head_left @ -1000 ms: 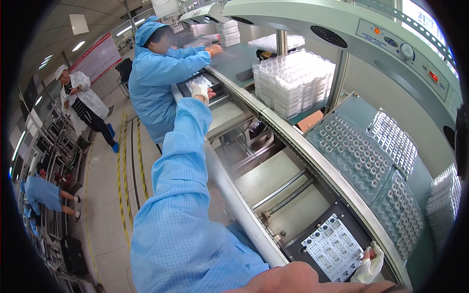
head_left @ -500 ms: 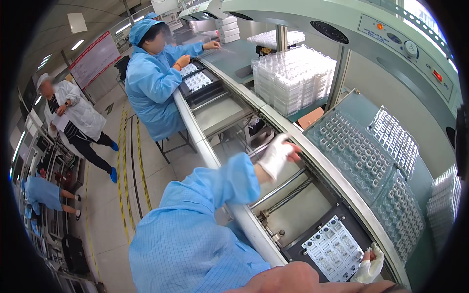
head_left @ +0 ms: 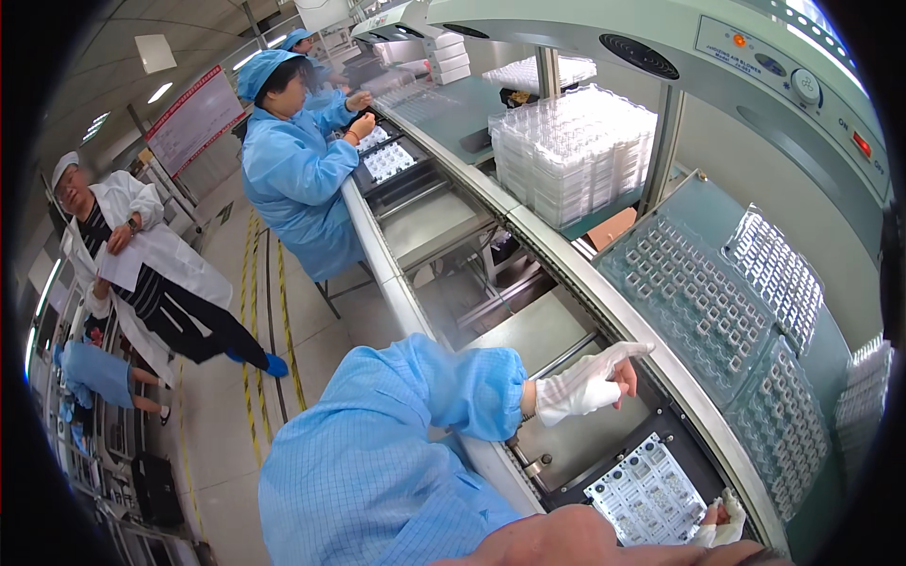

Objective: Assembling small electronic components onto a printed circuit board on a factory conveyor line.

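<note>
My left hand (head_left: 587, 387), in a white glove with bare fingertips, hangs over the conveyor line. Its index finger stretches toward the far rail, the other fingers are bent, and nothing shows in it. Below lies a white panel of small parts (head_left: 651, 491), seated on a black carrier tray (head_left: 578, 491). At the panel's right edge is my right hand (head_left: 723, 524), gloved the same way, its fingers curled together. Whatever those fingers hold, if anything, is too small to make out.
Beyond the rail, clear blister trays of small square parts (head_left: 694, 292) lie on a green bench. Clear trays are stacked (head_left: 571, 156) farther back, under an air blower (head_left: 755, 85). A co-worker in blue (head_left: 297, 179) sits up the line; a person in white (head_left: 142, 245) stands in the aisle.
My left hand has come back along the line toward the panel, its index finger now extended. My right hand stays by the panel's edge. The person in white appears closer.
</note>
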`<state>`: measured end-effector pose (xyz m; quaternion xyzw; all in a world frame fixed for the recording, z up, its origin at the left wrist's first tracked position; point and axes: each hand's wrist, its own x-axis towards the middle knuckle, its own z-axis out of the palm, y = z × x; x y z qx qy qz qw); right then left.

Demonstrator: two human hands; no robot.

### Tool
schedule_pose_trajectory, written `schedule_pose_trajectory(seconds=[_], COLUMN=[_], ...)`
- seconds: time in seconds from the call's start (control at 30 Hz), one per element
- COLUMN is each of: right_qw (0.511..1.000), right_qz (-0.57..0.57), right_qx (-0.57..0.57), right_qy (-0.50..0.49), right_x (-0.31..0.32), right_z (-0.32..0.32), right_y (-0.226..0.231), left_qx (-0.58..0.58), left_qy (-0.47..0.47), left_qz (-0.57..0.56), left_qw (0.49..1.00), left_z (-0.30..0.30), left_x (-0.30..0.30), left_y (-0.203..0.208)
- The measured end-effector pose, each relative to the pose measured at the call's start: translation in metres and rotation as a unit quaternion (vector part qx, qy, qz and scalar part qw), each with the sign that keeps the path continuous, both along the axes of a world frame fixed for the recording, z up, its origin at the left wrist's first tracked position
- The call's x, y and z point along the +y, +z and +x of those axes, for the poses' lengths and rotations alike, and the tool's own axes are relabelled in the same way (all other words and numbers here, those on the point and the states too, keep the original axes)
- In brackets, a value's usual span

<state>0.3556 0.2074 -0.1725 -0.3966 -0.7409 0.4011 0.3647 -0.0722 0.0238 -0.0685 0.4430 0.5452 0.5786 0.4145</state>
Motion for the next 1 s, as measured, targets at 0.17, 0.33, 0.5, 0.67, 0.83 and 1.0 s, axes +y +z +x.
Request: schedule_pose_trajectory(seconds=[0.17, 0.33, 0.5, 0.67, 0.83, 1.0], right_qw=[0.999, 0.999, 0.999, 0.999, 0.999, 0.996], right_qz=[0.027, 0.034, 0.029, 0.026, 0.022, -0.062], right_qx=[0.033, 0.016, -0.016, 0.029, 0.016, -0.017], right_qy=[0.019, 0.028, 0.001, 0.002, -0.037, -0.064], right_x=[0.015, 0.014, 0.003, -0.014, -0.040, -0.055], right_z=[0.011, 0.006, -0.005, -0.018, -0.040, -0.054], right_y=[-0.025, -0.020, 0.000, 0.018, 0.051, 0.085], left_qx=[-0.010, -0.001, 0.005, 0.026, 0.060, 0.072], left_qy=[0.021, 0.017, -0.003, -0.012, 0.002, 0.013], left_qz=[-0.005, -0.022, -0.038, -0.045, -0.042, -0.040], left_qw=[1.000, 1.000, 0.999, 0.999, 0.997, 0.997], left_z=[-0.012, -0.017, -0.015, -0.018, -0.020, -0.023], left_x=[0.005, 0.007, 0.007, 0.009, 0.009, 0.007], left_y=[-0.001, -0.006, -0.004, -0.009, -0.003, -0.010])
